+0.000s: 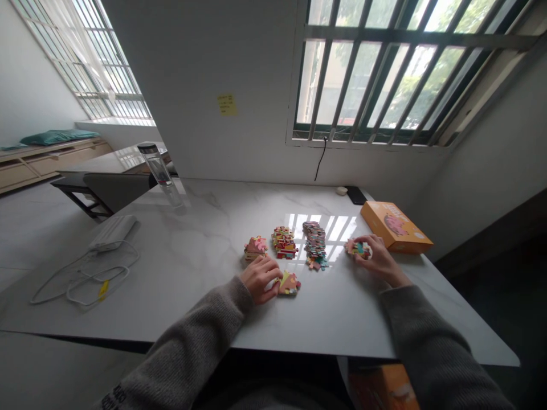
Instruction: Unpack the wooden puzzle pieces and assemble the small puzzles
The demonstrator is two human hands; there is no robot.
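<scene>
My left hand [260,278] rests on the white marble table [192,267], fingers curled and pinching a small cluster of joined puzzle pieces [289,283]. To the right, my right hand [376,256] is closed around another bunch of colourful pieces [359,248]. Between and beyond the hands lie three stacks of puzzle pieces: a pinkish one [255,247], a red and yellow one [284,242], and a tall darker one [315,245].
An orange puzzle box [395,226] lies at the right, near the wall. A clear water bottle [161,172] stands at the back left. A white power adapter [113,232] with coiled cable [81,279] sits left. A dark phone [356,195] lies by the window wall.
</scene>
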